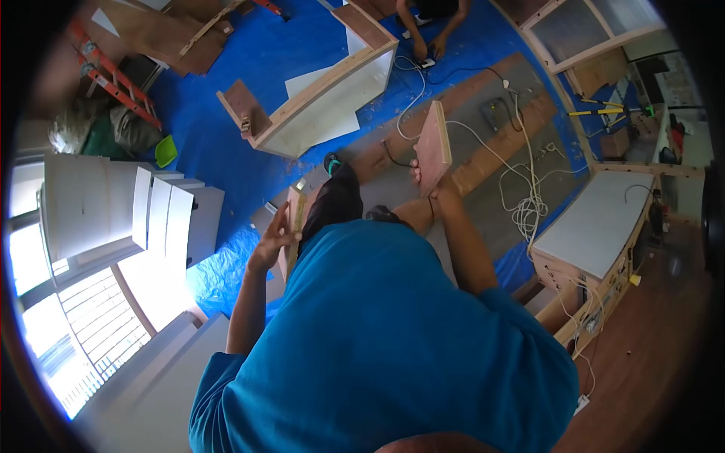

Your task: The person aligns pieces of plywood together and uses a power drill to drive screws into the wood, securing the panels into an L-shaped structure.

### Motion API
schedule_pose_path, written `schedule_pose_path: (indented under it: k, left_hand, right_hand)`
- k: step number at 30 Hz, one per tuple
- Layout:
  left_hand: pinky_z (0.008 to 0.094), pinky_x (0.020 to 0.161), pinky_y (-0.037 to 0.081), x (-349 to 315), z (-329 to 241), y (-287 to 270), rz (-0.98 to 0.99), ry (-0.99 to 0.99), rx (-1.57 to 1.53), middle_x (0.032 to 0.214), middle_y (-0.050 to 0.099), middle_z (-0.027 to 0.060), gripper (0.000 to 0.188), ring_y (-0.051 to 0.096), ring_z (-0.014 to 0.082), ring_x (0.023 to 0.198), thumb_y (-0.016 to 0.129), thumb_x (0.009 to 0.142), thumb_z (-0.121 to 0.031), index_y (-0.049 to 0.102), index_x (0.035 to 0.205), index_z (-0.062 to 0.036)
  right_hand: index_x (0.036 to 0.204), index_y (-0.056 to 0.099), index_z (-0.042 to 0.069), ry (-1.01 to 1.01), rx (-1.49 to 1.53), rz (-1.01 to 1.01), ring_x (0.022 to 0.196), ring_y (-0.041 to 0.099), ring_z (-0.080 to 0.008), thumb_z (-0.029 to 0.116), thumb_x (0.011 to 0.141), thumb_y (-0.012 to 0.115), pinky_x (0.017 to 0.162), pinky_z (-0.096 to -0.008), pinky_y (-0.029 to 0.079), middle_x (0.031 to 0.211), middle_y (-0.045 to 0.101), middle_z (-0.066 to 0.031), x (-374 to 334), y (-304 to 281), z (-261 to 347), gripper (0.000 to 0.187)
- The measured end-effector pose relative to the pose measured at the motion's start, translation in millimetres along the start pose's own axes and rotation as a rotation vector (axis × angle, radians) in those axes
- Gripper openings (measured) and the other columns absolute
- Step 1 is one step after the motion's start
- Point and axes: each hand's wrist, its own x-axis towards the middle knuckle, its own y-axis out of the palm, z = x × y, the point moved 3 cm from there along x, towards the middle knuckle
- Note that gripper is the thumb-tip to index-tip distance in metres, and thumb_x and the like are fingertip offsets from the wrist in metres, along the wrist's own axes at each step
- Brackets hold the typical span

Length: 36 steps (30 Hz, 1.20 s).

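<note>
At my left side, my left hand (pixel 273 238) grips a narrow wooden board (pixel 295 205), fingers along its outer face. This board stands on edge beside my dark trouser leg (pixel 332 198), and its lower part is partly hidden by my shirt. A flat reddish-brown plywood panel (pixel 433 148) with a pale edge is held up and tilted in my right hand (pixel 445 189). Some fingertips of that hand show at the panel's left edge, while the rest of the grip lies behind or below it. The two pieces are apart.
A long wood-and-white frame (pixel 325 94) rests on a blue tarp (pixel 200 98) ahead. Tangled white cables (pixel 531 208) lie at right, near a white-topped cabinet (pixel 596 219). Another person's hands (pixel 429 51) work at the far side. White drawer units (pixel 170 215) and an orange ladder (pixel 113 79) stand left.
</note>
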Motion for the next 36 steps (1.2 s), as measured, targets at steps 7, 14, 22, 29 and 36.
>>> schedule_pose_path:
  k: [7, 14, 22, 29, 36]
  left_hand:
    - [0.0577, 0.120, 0.027, 151.3, -134.1, -62.5, -0.291, 0.001, 1.036, 0.156, 0.029, 0.0294, 0.126, 0.025, 0.0487, 0.147, 0.093, 0.056, -0.044, 0.028, 0.162, -0.0176]
    - [0.0629, 0.120, 0.025, 271.6, -210.7, -100.8, -0.266, 0.198, 1.240, 0.160, 0.016, 0.0345, 0.131, 0.016, 0.0561, 0.150, 0.096, 0.055, -0.045, 0.025, 0.163, -0.0205]
    - [0.0613, 0.121, 0.024, 367.1, -268.4, -88.1, -0.273, 0.167, 1.235, 0.162, 0.016, 0.0320, 0.135, 0.017, 0.0526, 0.151, 0.098, 0.053, -0.048, 0.025, 0.164, -0.0213]
    - [0.0611, 0.122, 0.022, 435.9, -306.9, -61.7, -0.341, 0.139, 1.129, 0.163, 0.016, 0.0309, 0.133, 0.016, 0.0520, 0.152, 0.098, 0.052, -0.044, 0.028, 0.163, -0.0236]
    - [0.0631, 0.121, 0.024, 509.6, -345.6, -17.3, -0.394, 0.121, 1.118, 0.161, 0.017, 0.0320, 0.138, 0.020, 0.0534, 0.150, 0.100, 0.049, -0.040, 0.025, 0.164, -0.0236]
  right_hand:
    - [0.164, 0.023, 0.015, -0.087, 0.030, 0.064, 0.090, 0.061, -0.0303, 0.050, 0.105, 0.046, 0.079, -0.0419, 0.058, 0.108, 0.057, -0.0172, 102.9, 18.9, 94.3, 0.072]
    - [0.151, 0.047, 0.016, -0.398, -0.541, -0.445, 0.057, 0.059, -0.0075, 0.051, 0.104, 0.053, 0.052, -0.0237, 0.054, 0.080, 0.060, 0.0014, 156.5, 86.3, 147.2, 0.059]
    - [0.163, 0.029, 0.018, -0.312, -0.504, -0.267, 0.072, 0.066, -0.0139, 0.042, 0.101, 0.062, 0.061, -0.0288, 0.059, 0.093, 0.063, -0.0048, 212.3, 74.9, 255.5, 0.074]
    - [0.132, 0.062, 0.011, -0.191, -0.812, -0.388, 0.065, 0.058, -0.0114, 0.072, 0.101, 0.042, 0.061, -0.0259, 0.050, 0.079, 0.058, -0.0010, 324.1, 81.8, 349.8, 0.070]
    - [0.136, 0.062, 0.008, 0.088, -0.860, -0.425, 0.104, 0.065, -0.0159, 0.059, 0.108, 0.041, 0.091, -0.0333, 0.053, 0.116, 0.068, -0.0084, 437.4, 51.4, 432.5, 0.063]
